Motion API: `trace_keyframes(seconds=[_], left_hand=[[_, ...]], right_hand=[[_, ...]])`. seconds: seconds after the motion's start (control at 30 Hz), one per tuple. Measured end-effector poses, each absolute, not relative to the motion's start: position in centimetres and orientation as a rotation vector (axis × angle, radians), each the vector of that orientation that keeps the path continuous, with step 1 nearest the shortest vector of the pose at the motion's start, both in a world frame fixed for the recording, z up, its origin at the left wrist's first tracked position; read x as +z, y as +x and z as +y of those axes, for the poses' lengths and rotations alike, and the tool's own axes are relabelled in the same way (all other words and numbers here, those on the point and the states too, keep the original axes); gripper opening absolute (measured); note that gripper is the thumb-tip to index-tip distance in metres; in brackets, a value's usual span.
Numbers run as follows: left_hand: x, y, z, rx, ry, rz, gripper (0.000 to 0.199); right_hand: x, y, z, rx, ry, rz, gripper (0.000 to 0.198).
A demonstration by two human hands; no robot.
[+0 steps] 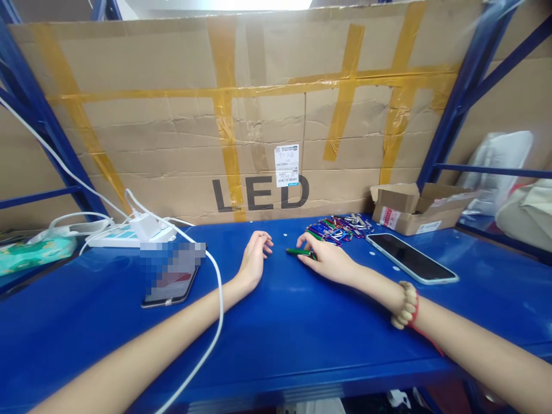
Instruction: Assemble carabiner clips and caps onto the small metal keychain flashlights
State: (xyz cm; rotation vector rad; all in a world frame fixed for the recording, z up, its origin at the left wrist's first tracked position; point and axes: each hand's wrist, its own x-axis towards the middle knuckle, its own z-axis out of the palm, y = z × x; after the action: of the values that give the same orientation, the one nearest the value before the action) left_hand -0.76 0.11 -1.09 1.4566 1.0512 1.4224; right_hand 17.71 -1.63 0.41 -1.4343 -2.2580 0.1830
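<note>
My right hand [330, 260] is closed around a slim green metallic piece [297, 251], with the thumb and fingertips at its right end. The piece's exact kind is too small to make out. Just behind that hand lies a pile of small shiny pieces [340, 228] in blue, green, red, purple and silver. My left hand [254, 260] rests on its side on the blue table [276, 345], fingers loosely bent and apart, with nothing in them. A gap of bare table separates it from the green piece.
A phone [411, 259] lies at right before an open cardboard box [420, 207]. At left are another phone [172, 284], a power strip [116, 236] with a white charger [145, 226], and a white cable [221, 287] crossing over my left forearm. Taped cardboard [172, 144] stands behind.
</note>
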Motion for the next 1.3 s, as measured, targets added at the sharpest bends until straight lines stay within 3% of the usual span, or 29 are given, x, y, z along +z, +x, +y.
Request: trace_keyframes(seconds=[0.07, 0.27, 0.43, 0.57, 0.8, 1.1, 1.3], left_hand=[[-1.1, -0.8, 0.2, 1.422, 1.430, 1.076, 0.016], [-0.7, -0.6, -0.2, 1.408, 1.479, 1.103, 0.016], [-0.8, -0.7, -0.1, 1.423, 1.499, 1.103, 0.015], [-0.9, -0.8, 0.1, 1.392, 1.503, 1.076, 0.016], [-0.7, -0.8, -0.1, 1.316, 1.526, 1.074, 0.017], [-0.6, -0.6, -0.1, 1.298, 1.525, 1.077, 0.017], [-0.3, -0.5, -0.3, 1.306, 1.512, 1.100, 0.017]], right_hand=[[0.5, 18.2, -1.2, 0.057, -1.488, -2.299, 0.014], [0.4, 19.3, -0.1, -0.099, -1.668, -2.203, 0.016], [0.4, 19.4, 1.2, -0.151, -1.658, -2.031, 0.039], [1.2, 21.1, 4.3, -0.219, -1.907, -1.880, 0.053], [0.8, 26.9, 8.9, -0.098, -2.226, -1.743, 0.055], [0.0, 28.1, 9.7, -0.228, -2.346, -1.565, 0.067], [-0.3, 28.8, 10.1, 0.010, -2.349, -1.726, 0.072]])
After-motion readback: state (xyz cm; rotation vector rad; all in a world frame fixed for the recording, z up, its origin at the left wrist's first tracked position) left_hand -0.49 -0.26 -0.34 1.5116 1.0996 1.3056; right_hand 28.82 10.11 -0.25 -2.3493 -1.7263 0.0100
